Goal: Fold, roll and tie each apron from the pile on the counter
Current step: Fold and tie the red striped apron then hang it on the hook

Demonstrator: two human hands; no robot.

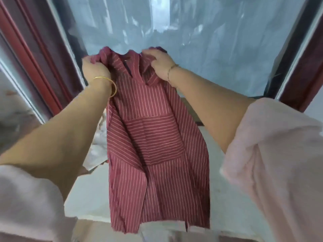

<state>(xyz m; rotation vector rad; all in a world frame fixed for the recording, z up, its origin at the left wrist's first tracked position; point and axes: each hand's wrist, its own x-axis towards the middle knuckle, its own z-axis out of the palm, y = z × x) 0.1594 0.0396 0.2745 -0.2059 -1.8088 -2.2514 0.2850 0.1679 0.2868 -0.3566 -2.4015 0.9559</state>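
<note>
Both hands (95,67) (160,62) grip the apron (153,137) top, hanging lengthwise downward.

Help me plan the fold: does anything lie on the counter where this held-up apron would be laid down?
A crumpled pale heap lies on the counter, left of the hanging apron and partly behind it; right of it nothing shows. The left hand and right hand grip its top edge.

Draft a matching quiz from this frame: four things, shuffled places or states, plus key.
1. red striped apron
2. gold bangle
3. thin bracelet
4. apron pocket

A. on the left wrist
B. horizontal stripes
C. gripped at its top by left hand and right hand
D. on the right wrist

Pairs: 1-C, 2-A, 3-D, 4-B
</note>
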